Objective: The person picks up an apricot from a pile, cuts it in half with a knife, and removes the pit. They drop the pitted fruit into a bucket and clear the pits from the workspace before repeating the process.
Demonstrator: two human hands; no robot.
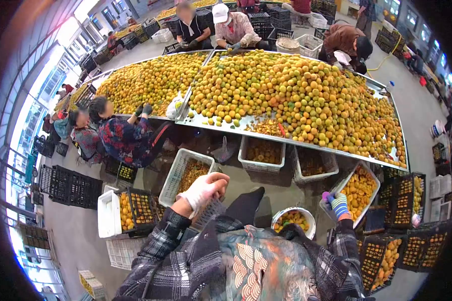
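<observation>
– Down low on the right, what is by the right hand [339, 204]?
– A white crate [371, 173] full of oranges [359, 190]. The hand wears a striped glove and is at the near rim. Its fingers look bent, but I cannot tell if they grip anything.
– And the left hand [204, 192]?
– It wears a white glove and hangs over a second crate [178, 173]. The fingers are curled in tight. I cannot tell if anything is inside them.
– How would an orange feel?
– Small, round and light, I think. The skin looks firm, but a hard squeeze could bruise it. It would roll, so cup it with fingers all round.
– And the full crate?
– Stiff plastic, and likely heavy. Best held by the rim, one hand on each side.
– What about the surface [193, 119]?
– It is long, shiny metal with a big pile [296, 90] of oranges on top. A bare strip shows at the near edge. More crates stand under it.
– And the room?
– A big hall with a grey floor [417, 115] and windows on the left. Black crates [68, 185] stand in stacks. Other people [128, 138] sit round the surface. A bowl [306, 214] of fruit sits by the person's leg.
</observation>
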